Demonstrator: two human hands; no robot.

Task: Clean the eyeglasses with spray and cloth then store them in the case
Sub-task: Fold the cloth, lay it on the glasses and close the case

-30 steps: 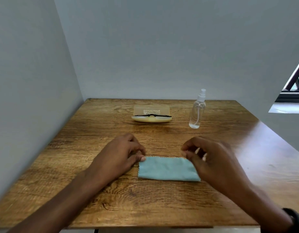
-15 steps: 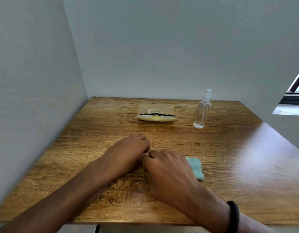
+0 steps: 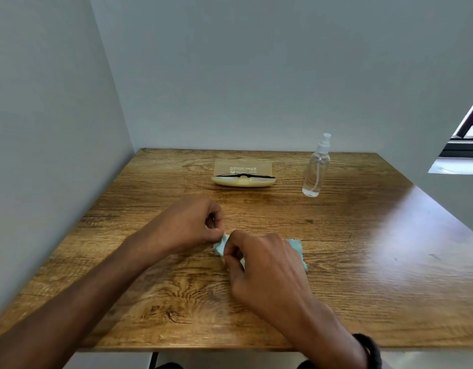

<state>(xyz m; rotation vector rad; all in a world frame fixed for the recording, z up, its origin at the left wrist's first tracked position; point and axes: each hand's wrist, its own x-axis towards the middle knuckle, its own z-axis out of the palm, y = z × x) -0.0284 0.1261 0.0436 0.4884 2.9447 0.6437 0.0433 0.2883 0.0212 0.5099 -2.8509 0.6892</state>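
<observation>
At the near middle of the worktop, the left hand is closing its grip on a corner of the cloth. The right hand is covering most of it, its grip seemingly pinching it too. The glasses are lying on the open case at the back, with the spray bottle standing upright to the right of it.

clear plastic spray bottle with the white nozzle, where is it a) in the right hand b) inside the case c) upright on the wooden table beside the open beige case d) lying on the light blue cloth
c: the clear plastic spray bottle stands upright on the brown wooden table, beside the open beige case, well behind the light blue cloth.
</observation>
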